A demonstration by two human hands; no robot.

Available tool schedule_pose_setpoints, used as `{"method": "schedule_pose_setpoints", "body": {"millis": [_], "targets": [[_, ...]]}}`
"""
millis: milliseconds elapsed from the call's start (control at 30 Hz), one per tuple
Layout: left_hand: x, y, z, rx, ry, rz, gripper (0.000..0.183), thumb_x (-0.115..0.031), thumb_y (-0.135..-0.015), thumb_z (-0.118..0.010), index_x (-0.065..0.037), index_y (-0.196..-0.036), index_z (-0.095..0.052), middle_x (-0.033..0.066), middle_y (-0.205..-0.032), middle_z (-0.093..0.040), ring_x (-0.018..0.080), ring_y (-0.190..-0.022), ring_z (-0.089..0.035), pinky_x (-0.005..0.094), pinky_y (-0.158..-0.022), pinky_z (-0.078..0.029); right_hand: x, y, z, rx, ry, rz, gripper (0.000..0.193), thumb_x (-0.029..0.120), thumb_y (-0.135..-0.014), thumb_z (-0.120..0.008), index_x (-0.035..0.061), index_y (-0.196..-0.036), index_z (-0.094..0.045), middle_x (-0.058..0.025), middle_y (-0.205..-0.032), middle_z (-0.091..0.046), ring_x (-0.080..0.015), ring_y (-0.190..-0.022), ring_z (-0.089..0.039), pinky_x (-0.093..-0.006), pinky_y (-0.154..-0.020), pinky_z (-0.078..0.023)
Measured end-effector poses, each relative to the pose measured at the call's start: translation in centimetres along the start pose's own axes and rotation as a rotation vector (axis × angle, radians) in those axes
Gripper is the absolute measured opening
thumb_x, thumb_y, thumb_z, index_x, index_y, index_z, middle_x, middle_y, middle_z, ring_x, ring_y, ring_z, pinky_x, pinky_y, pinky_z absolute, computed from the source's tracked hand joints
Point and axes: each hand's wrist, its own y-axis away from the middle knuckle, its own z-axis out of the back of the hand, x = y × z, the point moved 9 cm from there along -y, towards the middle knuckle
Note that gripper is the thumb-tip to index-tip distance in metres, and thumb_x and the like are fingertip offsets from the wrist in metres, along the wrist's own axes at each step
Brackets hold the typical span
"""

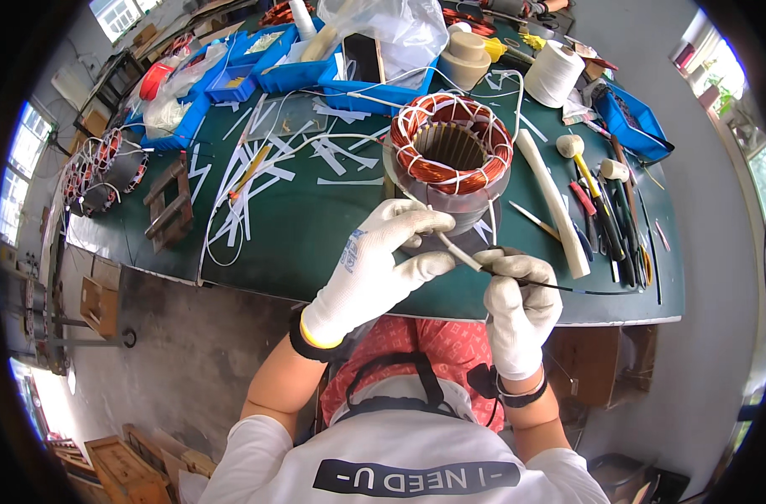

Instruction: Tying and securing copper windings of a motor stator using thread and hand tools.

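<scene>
Gloved left hand (381, 260) pinching a white sleeving tube (460, 252), right hand (517, 298) clamped on a thin black wire (568, 288), aligned end-to-end beside the motor stator (450, 160).

Mount: I see one head-worn fisheye view, the wearer's torso at lower centre.
Facing: steeply down onto the green workbench (315, 227), filling the upper half.
Nearness: close; gloved hands sit mid-frame.
Distortion: bench edges bow toward the rim.
Overlap: none, single view.

stator (451, 147) set on table (315, 235) | bins (299, 71) at 11 o'clock of it | hand tools (605, 210) at 3 o'clock | wooden block (168, 202) at 9 o'clock
</scene>
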Motion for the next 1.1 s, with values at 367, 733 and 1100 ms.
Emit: {"method": "schedule_pose_setpoints", "body": {"millis": [367, 733, 1100], "targets": [[1.3, -1.8, 0.9, 0.093, 0.019, -0.118, 0.024, -0.017, -0.08, -0.078, -0.005, -0.097, -0.067, 0.0119, -0.104, -0.067, 0.0174, -0.088, -0.066, 0.0274, -0.074, -0.053, -3.4, -0.2, 0.6, -0.193, -0.115, -0.185, 0.014, 0.003, -0.093, -0.058, 0.0022, -0.107, -0.054, -0.0138, -0.106, -0.066, -0.0085, -0.084, -0.056, -0.0205, -0.074, -0.045], [0.7, -3.9, 4.5, -0.117, -0.455, -0.367, 0.09, -0.065, -0.06, -0.077, -0.011, -0.128, -0.055, 0.0189, -0.138, -0.043, 0.0375, -0.134, -0.034, 0.0497, -0.111, -0.029, -5.3, -2.1, -0.8, -0.168, -0.17, -0.214, 0.014, 0.003, -0.094, -0.058, -0.0008, -0.107, -0.054, -0.0123, -0.103, -0.066, -0.0149, -0.098, -0.06, -0.028, -0.091, -0.046], [1.9, -7.4, 3.5, 0.275, -0.029, -0.158, 0.063, -0.039, -0.061, -0.086, -0.005, -0.11, -0.069, 0.0042, -0.121, -0.058, 0.027, -0.136, -0.039, 0.0416, -0.111, -0.031, -5.4, -3.0, -0.8, -0.226, -0.041, -0.172, 0.013, 0.001, -0.093, -0.057, -0.0007, -0.105, -0.058, -0.0076, -0.1, -0.065, -0.0098, -0.091, -0.057, -0.0255, -0.086, -0.046]]}}
